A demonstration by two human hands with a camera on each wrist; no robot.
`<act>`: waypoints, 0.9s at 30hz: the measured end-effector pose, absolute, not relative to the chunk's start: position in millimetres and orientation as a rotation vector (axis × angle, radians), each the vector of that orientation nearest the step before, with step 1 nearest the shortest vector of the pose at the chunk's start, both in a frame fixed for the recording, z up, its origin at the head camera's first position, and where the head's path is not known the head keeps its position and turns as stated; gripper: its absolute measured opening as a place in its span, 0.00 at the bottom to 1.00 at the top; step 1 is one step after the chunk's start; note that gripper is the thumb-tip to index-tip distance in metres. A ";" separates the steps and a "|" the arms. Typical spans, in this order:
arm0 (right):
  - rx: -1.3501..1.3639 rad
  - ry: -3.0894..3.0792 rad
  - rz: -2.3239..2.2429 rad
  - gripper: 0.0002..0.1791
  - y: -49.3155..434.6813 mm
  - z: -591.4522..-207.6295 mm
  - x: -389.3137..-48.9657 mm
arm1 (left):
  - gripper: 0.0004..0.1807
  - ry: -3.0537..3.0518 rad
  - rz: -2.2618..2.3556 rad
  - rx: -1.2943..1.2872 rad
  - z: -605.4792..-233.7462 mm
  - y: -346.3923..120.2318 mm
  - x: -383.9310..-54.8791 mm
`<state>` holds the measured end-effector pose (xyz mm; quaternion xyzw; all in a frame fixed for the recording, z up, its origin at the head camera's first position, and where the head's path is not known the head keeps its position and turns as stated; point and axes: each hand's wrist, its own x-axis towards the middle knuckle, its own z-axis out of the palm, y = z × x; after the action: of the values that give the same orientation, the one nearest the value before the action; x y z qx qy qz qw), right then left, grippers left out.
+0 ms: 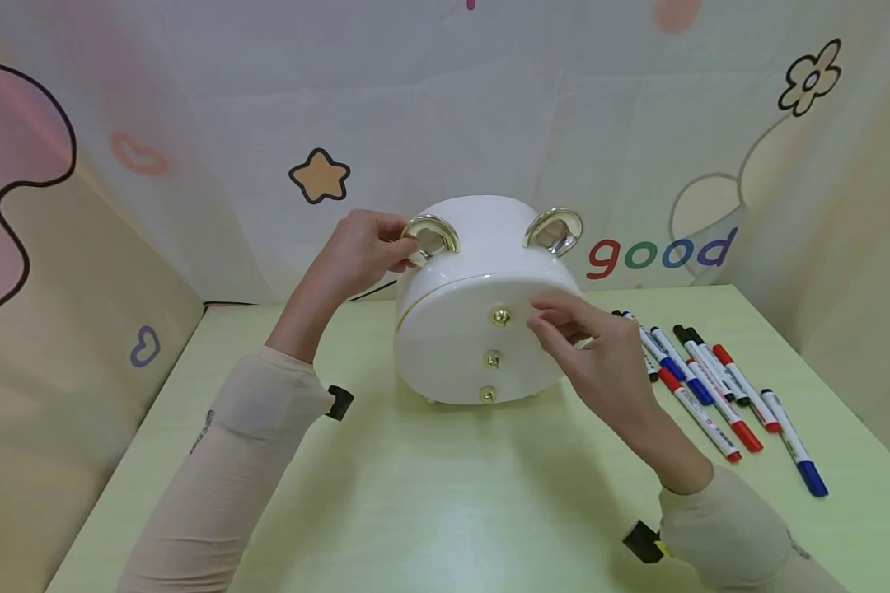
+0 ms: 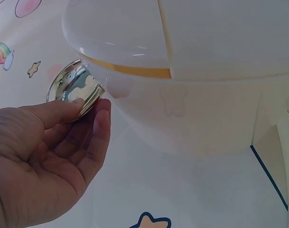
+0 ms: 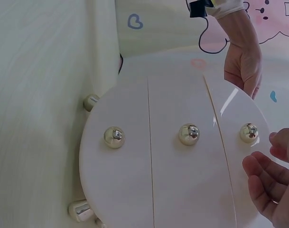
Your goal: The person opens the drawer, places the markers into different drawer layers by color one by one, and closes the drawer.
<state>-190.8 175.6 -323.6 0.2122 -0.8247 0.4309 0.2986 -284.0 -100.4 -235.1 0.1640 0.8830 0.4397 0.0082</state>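
Observation:
A glossy white drawer box [image 1: 445, 346] with a rounded front stands on the table, its gold ears rising from the top. My left hand [image 1: 367, 249] pinches the gold left ear [image 2: 75, 90] between thumb and fingers. Three round gold knobs run down the front, one on each panel. Just right of the top knob [image 1: 500, 316] hovers my right hand [image 1: 601, 354], thumb and fingers bent and apart, holding nothing. In the right wrist view its fingertips sit beside that top knob [image 3: 249, 133] without touching it. The right ear [image 1: 555, 231] is untouched.
Several red, blue and black markers [image 1: 712, 387] lie in a loose group on the right of the pale green table [image 1: 326, 527]. Behind the box hangs a white printed curtain [image 1: 252, 165]. A dark cord [image 1: 374, 291] runs behind the box at left.

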 end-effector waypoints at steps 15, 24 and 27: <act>0.662 -2.202 1.207 0.11 152.9 -325.1 -201.9 | 0.14 2.743 1.389 0.494 -235.3 -101.3 -284.8; 0.696 -2.202 1.131 0.12 147.4 -327.8 -202.8 | 0.14 2.731 1.394 0.497 -233.8 -100.2 -282.0; 0.682 -2.197 1.087 0.12 145.4 -328.7 -202.8 | 0.15 2.719 1.403 0.498 -233.3 -100.0 -281.2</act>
<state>-202.8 145.4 -328.7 0.2562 -0.8252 0.4084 0.2944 -281.2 -100.0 -233.3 0.1606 0.8770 0.4524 0.0208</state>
